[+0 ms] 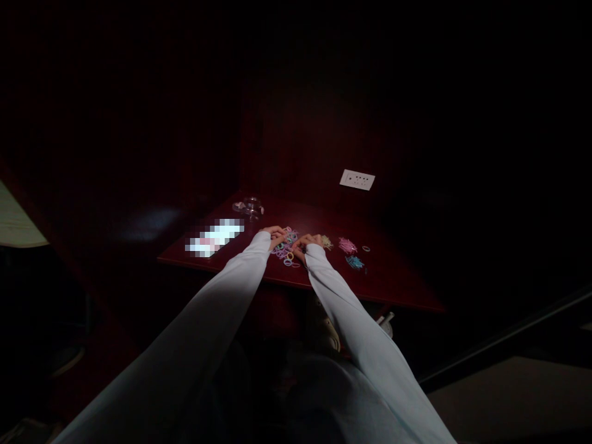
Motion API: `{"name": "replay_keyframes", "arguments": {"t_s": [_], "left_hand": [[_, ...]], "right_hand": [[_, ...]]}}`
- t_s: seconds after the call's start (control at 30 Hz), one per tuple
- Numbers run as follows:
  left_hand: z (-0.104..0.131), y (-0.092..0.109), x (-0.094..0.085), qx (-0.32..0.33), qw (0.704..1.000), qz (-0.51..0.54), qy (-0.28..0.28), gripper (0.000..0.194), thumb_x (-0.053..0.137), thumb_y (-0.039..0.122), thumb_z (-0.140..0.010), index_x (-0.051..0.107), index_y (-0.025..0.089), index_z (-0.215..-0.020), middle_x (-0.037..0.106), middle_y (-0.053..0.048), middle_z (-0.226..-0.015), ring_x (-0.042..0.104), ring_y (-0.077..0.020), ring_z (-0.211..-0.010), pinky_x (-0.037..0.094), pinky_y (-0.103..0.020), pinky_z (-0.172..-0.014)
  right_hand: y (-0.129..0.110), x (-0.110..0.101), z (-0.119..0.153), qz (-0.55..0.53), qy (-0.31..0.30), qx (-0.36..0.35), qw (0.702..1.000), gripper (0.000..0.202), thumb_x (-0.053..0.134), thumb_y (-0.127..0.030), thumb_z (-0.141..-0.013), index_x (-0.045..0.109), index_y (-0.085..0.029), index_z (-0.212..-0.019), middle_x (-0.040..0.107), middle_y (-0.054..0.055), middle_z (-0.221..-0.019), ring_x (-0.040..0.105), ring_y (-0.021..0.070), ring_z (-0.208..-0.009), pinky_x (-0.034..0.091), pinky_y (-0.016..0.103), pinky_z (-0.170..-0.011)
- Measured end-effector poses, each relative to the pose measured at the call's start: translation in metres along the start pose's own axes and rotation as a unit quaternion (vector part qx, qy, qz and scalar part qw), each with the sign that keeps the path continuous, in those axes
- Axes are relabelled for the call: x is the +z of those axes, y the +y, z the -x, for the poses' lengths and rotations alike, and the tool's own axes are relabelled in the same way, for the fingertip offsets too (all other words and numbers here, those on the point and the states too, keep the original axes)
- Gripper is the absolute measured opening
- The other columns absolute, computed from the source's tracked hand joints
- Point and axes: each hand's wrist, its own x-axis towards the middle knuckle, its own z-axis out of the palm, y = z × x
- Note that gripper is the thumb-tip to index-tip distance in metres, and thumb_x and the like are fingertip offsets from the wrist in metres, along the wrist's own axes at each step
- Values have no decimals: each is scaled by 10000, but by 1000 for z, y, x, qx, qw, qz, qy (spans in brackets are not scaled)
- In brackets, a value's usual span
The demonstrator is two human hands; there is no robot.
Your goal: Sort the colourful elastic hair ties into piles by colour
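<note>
A loose heap of small hair ties [281, 251], mostly purple with green, white and yellow ones mixed in, lies on the dark red table between my hands. My left hand [276, 234] reaches over its left side, fingers stretched forward and thumb apart, touching the ties. At the heap's right side my right hand [308, 242] has its fingers curled in; whatever is between them is too small to make out. Just past that hand sits a yellow pile of hair ties [326, 242], partly hidden by it. Further right are a pink pile [348, 245] and a blue pile [354, 263].
A bright blurred-out screen [215, 237] lies on the table's left part. Behind it stands a clear jar [252, 207]. One single hair tie [365, 248] rests right of the pink pile. A white socket plate [357, 179] is on the back panel; the table's front edge [287, 283] is near me.
</note>
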Motion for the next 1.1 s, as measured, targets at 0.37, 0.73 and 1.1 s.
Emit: {"name": "replay_keyframes", "arguments": {"t_s": [0.37, 0.73, 1.1], "left_hand": [[-9, -17, -1, 9, 1000, 4, -16, 246, 778, 394, -700, 734, 166, -781, 786, -48, -678, 563, -106, -492, 352, -197, -458], [-4, -8, 1, -5, 1000, 3, -5, 151, 774, 286, -725, 729, 152, -775, 794, -64, -701, 619, -124, -537, 417, -203, -515], [-2, -8, -4, 14, 1000, -10, -24, 163, 765, 315, -743, 736, 168, -806, 786, -37, -701, 638, -132, -567, 459, -217, -556]], "right_hand": [[0, -3, -2, -37, 8, 14, 999, 192, 753, -433, -899, 785, -265, -810, 676, 52, -893, 493, 250, -997, 425, 391, -943], [6, 1, 1, -29, -20, -2, 999, 123, 770, -401, -862, 801, -297, -802, 692, 48, -959, 495, 255, -1022, 427, 399, -965], [6, 2, -3, -66, 38, 10, 997, 176, 775, -416, -875, 793, -250, -817, 724, 54, -947, 560, 247, -1034, 440, 409, -974]]}}
